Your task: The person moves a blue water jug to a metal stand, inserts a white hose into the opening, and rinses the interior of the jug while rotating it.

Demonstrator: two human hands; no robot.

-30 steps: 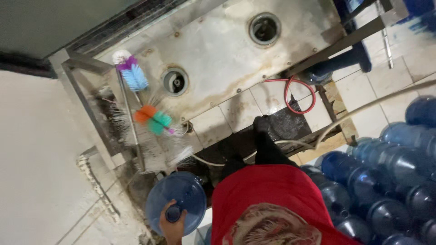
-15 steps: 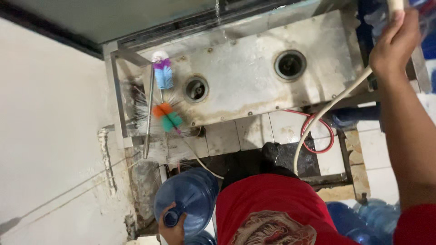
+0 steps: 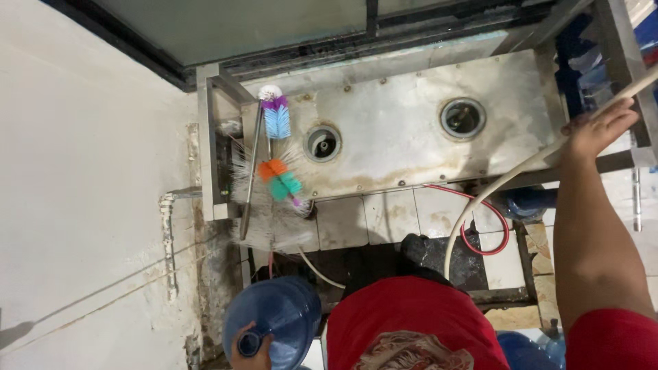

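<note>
Head view — left hand [image 3: 250, 349] clamped the jug [image 3: 274, 322] neck, right hand [image 3: 598, 129] curled on the hose [image 3: 507, 179] — wet grip, jug could've slipped.

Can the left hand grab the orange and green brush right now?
Probably not yet. The left hand is wrapped around the neck of the blue water jug, low by the floor. The orange and green brush lies up on the metal table, well away.
</note>
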